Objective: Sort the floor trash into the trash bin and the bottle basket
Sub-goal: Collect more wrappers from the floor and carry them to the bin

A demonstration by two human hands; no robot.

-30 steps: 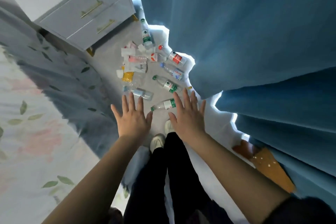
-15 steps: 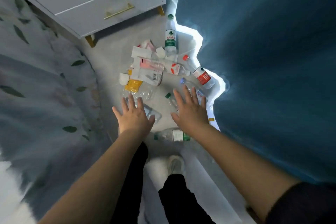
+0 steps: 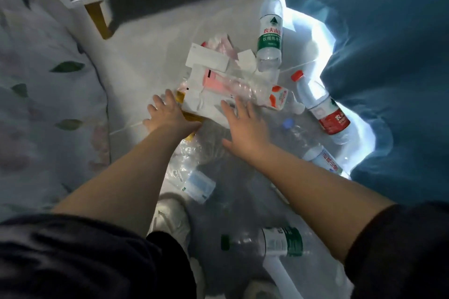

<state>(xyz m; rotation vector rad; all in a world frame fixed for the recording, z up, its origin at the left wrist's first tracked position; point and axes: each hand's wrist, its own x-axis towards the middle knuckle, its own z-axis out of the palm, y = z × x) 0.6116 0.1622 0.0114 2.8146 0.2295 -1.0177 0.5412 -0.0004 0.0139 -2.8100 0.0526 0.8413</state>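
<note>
A heap of white cartons and pink wrappers [image 3: 209,75] lies on the pale floor, ringed by plastic bottles: a green-labelled one [image 3: 270,31] at the top, a red-labelled one [image 3: 323,107] at the right, a blue-capped one [image 3: 303,138], and a green-capped one [image 3: 272,241] near my feet. My left hand [image 3: 167,116] hovers open at the heap's left edge. Over the heap's lower right, my right hand [image 3: 245,126] is spread open. Neither hand holds anything. No bin or basket is visible.
A white cabinet on gold legs [image 3: 97,17] stands at the top. A leaf-patterned bedspread [image 3: 48,104] fills the left side. Blue curtains [image 3: 388,56] hang on the right. My white shoe [image 3: 170,218] is just below the heap.
I have leaned down and forward, so the heap looks much bigger. Both open hands have moved from above the lower bottles up to the cartons.
</note>
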